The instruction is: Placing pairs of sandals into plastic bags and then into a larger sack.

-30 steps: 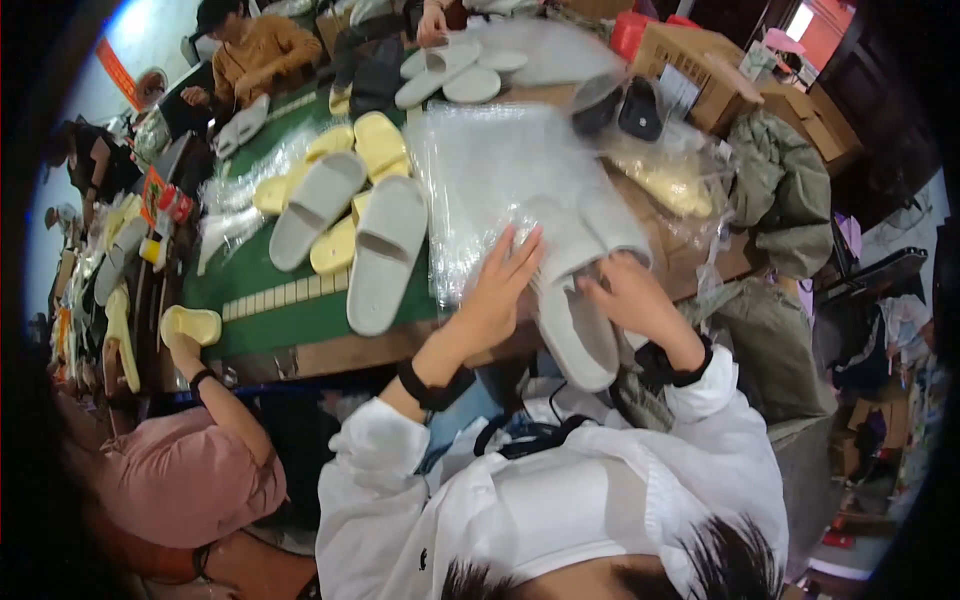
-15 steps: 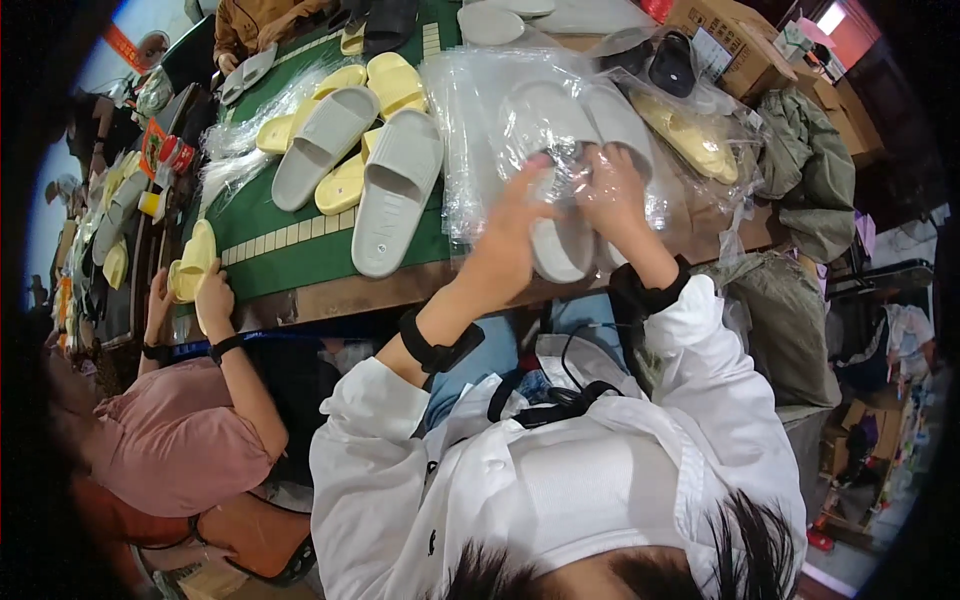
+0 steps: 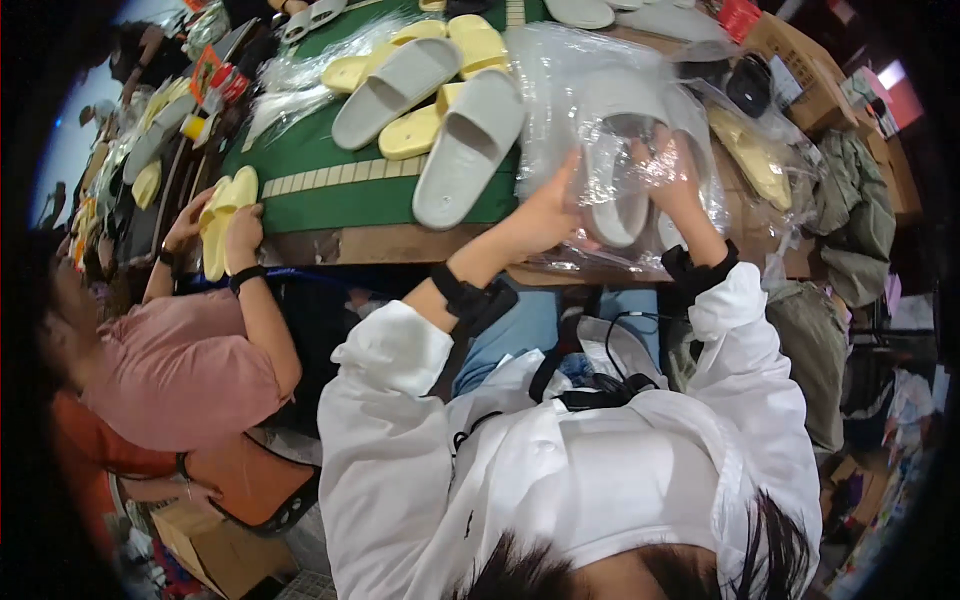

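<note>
A pair of grey slide slippers (image 3: 617, 212) lies in a clear plastic bag (image 3: 548, 90) near the table edge in front of me. My right hand (image 3: 672, 172) is closed on the bag's film between the two slippers, with glossy plastic over its fingers. My left hand (image 3: 545, 212) is at the left side of the nearer slipper, its thumb and fingers apart. Its fingertips are partly hidden by shiny plastic. Left of the bag lie loose grey slippers (image 3: 468, 150) and yellow slippers (image 3: 410, 132).
A co-worker in a pink top (image 3: 190, 360) holds yellow slippers (image 3: 228, 215) at the left. More clear bags (image 3: 300, 85) lie on the green table top (image 3: 300, 215). A bagged yellow slipper (image 3: 750, 155), a cardboard box (image 3: 795, 60) and dark green cloth (image 3: 850, 215) are at the right.
My view has shifted, so the table appears higher and further right. My left hand has moved off the slipper's strap to its left side. My right hand stays on the plastic.
</note>
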`<state>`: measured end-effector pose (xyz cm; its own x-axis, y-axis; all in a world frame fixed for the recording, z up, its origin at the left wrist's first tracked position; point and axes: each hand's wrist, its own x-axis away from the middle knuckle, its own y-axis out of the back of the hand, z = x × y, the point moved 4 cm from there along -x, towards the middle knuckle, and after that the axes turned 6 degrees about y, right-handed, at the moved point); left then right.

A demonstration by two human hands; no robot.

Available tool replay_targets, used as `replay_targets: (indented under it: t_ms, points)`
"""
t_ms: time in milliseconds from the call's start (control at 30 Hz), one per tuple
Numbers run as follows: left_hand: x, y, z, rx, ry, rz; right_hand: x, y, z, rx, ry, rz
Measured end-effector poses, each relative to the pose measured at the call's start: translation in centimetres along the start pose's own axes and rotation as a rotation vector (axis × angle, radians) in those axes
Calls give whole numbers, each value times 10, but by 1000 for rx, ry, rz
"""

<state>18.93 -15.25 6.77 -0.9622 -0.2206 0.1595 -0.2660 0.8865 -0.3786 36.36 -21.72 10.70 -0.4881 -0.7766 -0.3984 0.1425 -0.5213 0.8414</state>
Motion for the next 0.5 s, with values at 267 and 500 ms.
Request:
replay_targets:
  t_ms: [267,500]
  points:
    - [-4,-81,95,514,-48,-480,1,-37,-17,92,-9,29]
    - [6,-50,81,351,205,-55,-7,-33,-18,197,-60,188]
